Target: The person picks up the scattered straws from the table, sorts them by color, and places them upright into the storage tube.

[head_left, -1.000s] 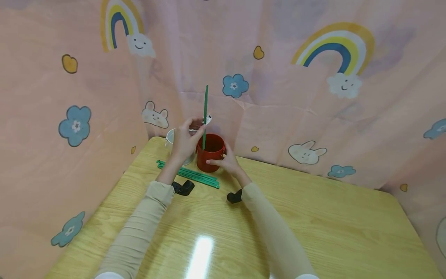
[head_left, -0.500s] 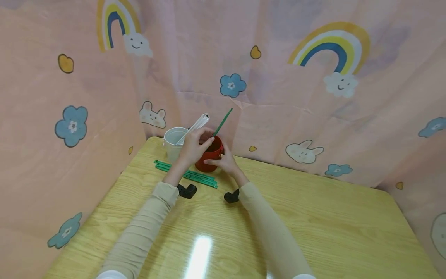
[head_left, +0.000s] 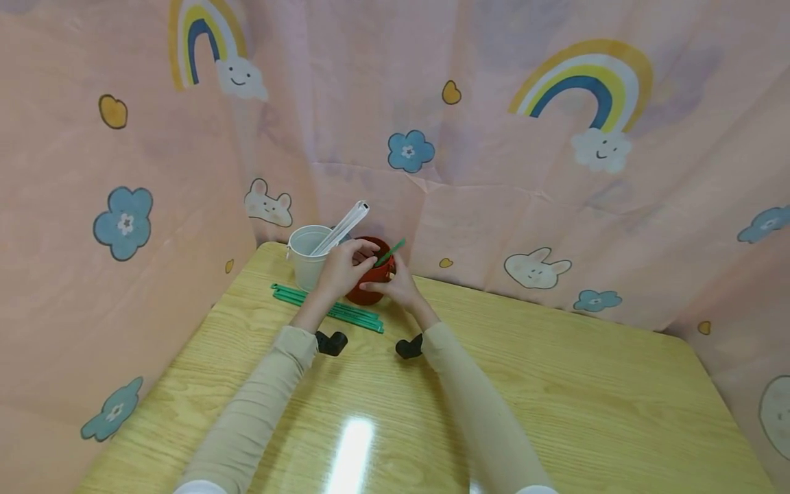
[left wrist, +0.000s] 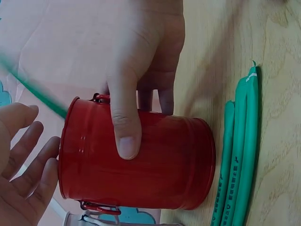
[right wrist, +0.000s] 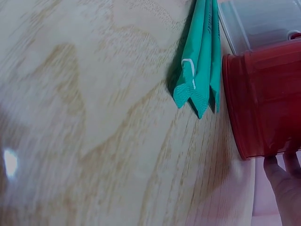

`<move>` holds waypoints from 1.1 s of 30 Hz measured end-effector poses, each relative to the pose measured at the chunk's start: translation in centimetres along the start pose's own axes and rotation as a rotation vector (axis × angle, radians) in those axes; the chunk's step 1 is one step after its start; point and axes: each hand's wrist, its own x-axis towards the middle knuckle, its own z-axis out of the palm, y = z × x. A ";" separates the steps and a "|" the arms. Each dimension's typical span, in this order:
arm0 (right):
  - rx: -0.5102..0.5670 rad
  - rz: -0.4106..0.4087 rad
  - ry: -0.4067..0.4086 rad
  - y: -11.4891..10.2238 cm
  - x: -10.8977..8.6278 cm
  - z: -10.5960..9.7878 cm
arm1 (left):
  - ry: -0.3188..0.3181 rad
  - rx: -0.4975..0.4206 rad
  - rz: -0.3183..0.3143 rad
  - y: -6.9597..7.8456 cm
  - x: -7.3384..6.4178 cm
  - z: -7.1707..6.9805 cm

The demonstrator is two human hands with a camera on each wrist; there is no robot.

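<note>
A red bucket (head_left: 365, 295) with small side handles stands near the back of the table. My right hand (head_left: 402, 285) grips it, thumb across the front and fingers around the far side. At its mouth my left hand (head_left: 341, 266) has its fingers spread, with nothing between them in the left wrist view. A slim green packet (left wrist: 40, 96), blurred, slants out of the bucket; its lower end is hidden inside. Several similar long green packets (head_left: 358, 316) with printed wrappers lie side by side on the table in front of the bucket.
A white bucket (head_left: 305, 266) stands just left of the red one, with long white packets (head_left: 347, 226) leaning out of it. Behind both hangs a pink patterned curtain (head_left: 481, 206). Wooden tabletop (head_left: 555, 384) stretches to the right.
The green packet has gone from upright in the left hand to leaning low in the red bucket, and the left hand has let it go. The right hand keeps its grip on the bucket.
</note>
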 end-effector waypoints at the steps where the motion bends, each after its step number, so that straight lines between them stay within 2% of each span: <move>1: 0.000 -0.009 0.000 0.1 0.0 0.0 | 0.004 -0.008 0.003 0.0 -0.1 -0.1; 5: 0.010 -0.067 0.015 1.6 0.7 0.2 | 0.015 -0.025 0.018 -0.2 -0.6 -0.5; 9: -0.024 -0.119 0.036 3.3 1.3 0.4 | 0.023 0.003 0.029 -0.7 -1.6 -1.2; 16: -0.023 -0.206 0.047 4.0 1.3 0.4 | -0.004 0.016 0.014 -2.1 -3.4 -2.3; 19: -0.013 -0.201 0.039 3.9 1.4 0.3 | -0.026 0.001 0.000 -2.8 -3.9 -2.5; 25: 0.021 -0.139 0.031 3.5 1.4 0.4 | -0.114 -0.019 -0.035 -4.1 -4.9 -2.7; 30: 0.016 -0.118 0.042 3.5 1.4 0.5 | -0.249 0.055 -0.107 -5.2 -5.8 -2.7; 33: 0.010 -0.111 0.049 3.6 1.5 0.5 | -0.316 0.105 -0.118 -5.7 -6.3 -2.7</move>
